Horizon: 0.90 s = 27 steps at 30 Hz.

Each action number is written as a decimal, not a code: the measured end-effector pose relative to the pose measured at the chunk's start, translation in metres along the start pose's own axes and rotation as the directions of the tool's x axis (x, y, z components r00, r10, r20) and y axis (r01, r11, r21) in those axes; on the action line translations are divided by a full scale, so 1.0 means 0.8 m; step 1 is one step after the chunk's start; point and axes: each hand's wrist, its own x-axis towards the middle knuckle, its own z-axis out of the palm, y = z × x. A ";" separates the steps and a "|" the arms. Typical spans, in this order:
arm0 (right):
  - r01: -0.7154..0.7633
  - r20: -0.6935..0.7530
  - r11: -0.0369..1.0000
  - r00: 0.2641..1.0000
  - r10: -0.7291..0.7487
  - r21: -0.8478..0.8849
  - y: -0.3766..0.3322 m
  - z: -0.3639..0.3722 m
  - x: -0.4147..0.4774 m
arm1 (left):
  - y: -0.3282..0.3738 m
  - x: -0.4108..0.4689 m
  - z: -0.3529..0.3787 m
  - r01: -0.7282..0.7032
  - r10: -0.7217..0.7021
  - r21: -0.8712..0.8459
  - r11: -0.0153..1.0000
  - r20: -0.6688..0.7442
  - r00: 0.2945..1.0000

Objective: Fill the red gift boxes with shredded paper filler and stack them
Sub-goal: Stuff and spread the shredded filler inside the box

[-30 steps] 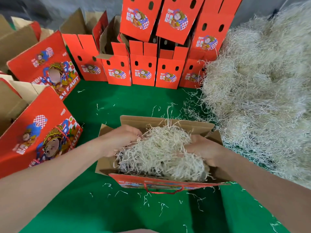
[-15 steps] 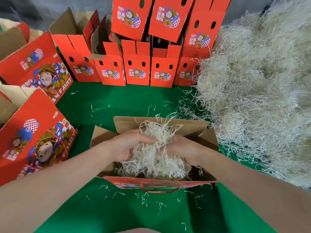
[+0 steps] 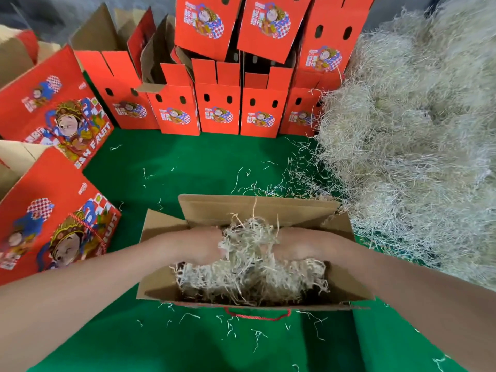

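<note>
Box [image 3: 257, 209] open-topped; left hand [image 3: 194, 245] and right hand [image 3: 303, 245] sunk into shredded paper [image 3: 249, 280] inside, likely packing it down; fingers buried, grip unclear.

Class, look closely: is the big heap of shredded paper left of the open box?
No, the heap lies to the right of the open box.

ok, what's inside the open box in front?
Shredded paper filler, with the left hand and right hand sunk into it. Their fingers are buried in shreds, grip unclear. The open box floor and anything under the filler are covered.
</note>
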 end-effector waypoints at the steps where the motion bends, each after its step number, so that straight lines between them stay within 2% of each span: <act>1: 0.021 0.047 0.999 0.999 -0.020 -0.032 -0.007 0.001 0.012 | 0.007 0.012 0.002 -0.004 0.004 0.001 1.000 0.041 0.999; 5: -0.070 0.172 0.975 0.979 0.108 -0.212 -0.004 0.003 0.050 | 0.012 0.050 0.019 0.059 -0.069 0.051 0.997 0.213 0.975; 8: -0.075 0.162 0.947 0.978 0.131 -0.313 0.006 0.000 0.056 | 0.006 0.061 0.035 0.079 -0.104 0.096 0.992 0.291 0.951; 11: -0.032 0.092 0.885 0.992 0.084 -0.464 0.009 -0.004 0.040 | 0.007 0.058 0.045 0.077 -0.125 0.228 0.971 0.204 0.971; 12: -0.021 0.061 0.865 0.996 0.060 -0.501 0.010 -0.006 0.034 | 0.009 0.054 0.043 0.068 -0.109 0.276 0.959 0.134 0.985; 14: 0.019 0.050 0.833 0.999 0.010 -0.552 0.011 -0.007 0.030 | 0.012 0.054 0.041 -0.051 0.030 0.340 0.939 0.064 0.997; 16: 0.106 0.156 0.829 0.988 -0.024 -0.549 0.005 -0.003 0.038 | 0.022 0.058 0.039 -0.212 0.198 0.328 0.921 0.075 0.977; 17: 0.142 0.222 0.823 0.975 -0.019 -0.550 0.000 0.003 0.048 | 0.027 0.065 0.043 -0.258 0.231 0.301 0.918 0.122 0.965; 19: 0.161 0.342 0.806 0.938 0.054 -0.569 -0.004 0.017 0.068 | 0.030 0.087 0.056 -0.283 0.199 0.322 0.903 0.268 0.943; 21: 0.187 0.420 0.757 0.899 0.124 -0.626 0.003 0.028 0.083 | 0.023 0.098 0.061 -0.287 0.065 0.450 0.846 0.448 0.892; 23: 0.216 0.458 0.713 0.874 0.163 -0.667 0.016 0.034 0.088 | 0.009 0.101 0.061 -0.331 -0.055 0.556 0.763 0.565 0.823; 25: 0.234 0.478 0.733 0.867 0.140 -0.639 0.024 0.034 0.087 | 0.001 0.099 0.059 -0.344 -0.073 0.565 0.750 0.588 0.806; 27: 0.187 0.427 0.790 0.898 0.103 -0.584 0.026 0.031 0.084 | 0.004 0.088 0.048 -0.299 0.015 0.554 0.777 0.459 0.888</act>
